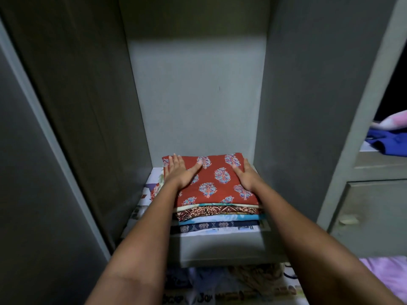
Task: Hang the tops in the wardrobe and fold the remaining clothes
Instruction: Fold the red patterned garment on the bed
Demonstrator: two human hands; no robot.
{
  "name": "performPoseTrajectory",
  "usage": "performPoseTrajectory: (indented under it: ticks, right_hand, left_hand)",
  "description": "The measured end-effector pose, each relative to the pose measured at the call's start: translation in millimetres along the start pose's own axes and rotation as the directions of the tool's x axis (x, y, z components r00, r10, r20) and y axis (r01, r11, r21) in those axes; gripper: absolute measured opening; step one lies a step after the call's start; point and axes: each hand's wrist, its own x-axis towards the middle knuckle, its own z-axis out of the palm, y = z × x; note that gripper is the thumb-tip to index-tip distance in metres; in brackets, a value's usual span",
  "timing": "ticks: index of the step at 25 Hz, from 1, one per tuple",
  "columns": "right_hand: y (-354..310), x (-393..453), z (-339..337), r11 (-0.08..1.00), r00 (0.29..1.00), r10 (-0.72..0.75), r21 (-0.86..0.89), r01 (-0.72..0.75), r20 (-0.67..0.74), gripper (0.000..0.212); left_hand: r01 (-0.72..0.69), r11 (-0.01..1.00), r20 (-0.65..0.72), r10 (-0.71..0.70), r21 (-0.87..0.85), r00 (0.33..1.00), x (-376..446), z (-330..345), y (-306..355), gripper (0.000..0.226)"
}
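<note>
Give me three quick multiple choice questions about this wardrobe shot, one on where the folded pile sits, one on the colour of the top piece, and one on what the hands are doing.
1. Where is the stack of folded clothes?
A. On a shelf inside the wardrobe
B. On the floor
C. On a hanger rail

2. What is the main colour of the top cloth?
A. Plain white
B. Red with blue floral motifs
C. Solid green

3. What are the left hand and the right hand doing?
A. Gripping a hanger
B. Hanging at the sides
C. Lying flat on the top cloth, fingers straight

Answers:
1. A, the stack rests on the paper-lined shelf between the wardrobe walls.
2. B, red fabric with blue printed sprigs shows between the hands.
3. C, both palms lie on the cloth, fingers extended.
</note>
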Motion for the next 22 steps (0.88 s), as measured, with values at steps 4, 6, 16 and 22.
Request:
performPoseTrajectory:
  ticks: [4,6,16,22]
  right_hand:
    - [-13,-17,-39,0.986,0.998,0.056,0.158,-0.062,0.043,0.082]
    - [-26,-28,-55,0.967,0.996,-0.043,0.254,0.021,0.082,0.088]
    - [-9,-241,-101,0.859,0.966,-0.143,0.513,0.012,0.217,0.063]
    - [28,-337,-119,0.848,0.984,-0.067,0.529,-0.031,0.166,0.069]
  left_hand:
    - [0.004,0.899,-0.105,-0.056,-0.437,0.993,-14,-40,15,0.095]
    - [-0.003,0.812,-0.112,-0.077,-0.584,0.991,-22,-51,15,0.114]
    - [-0.075,0.6,-0.098,-0.006,-0.797,0.995,-220,-40,52,0.071]
    - [-0.077,0.514,-0.068,0.037,-0.855,0.997,-329,-18,76,0.076]
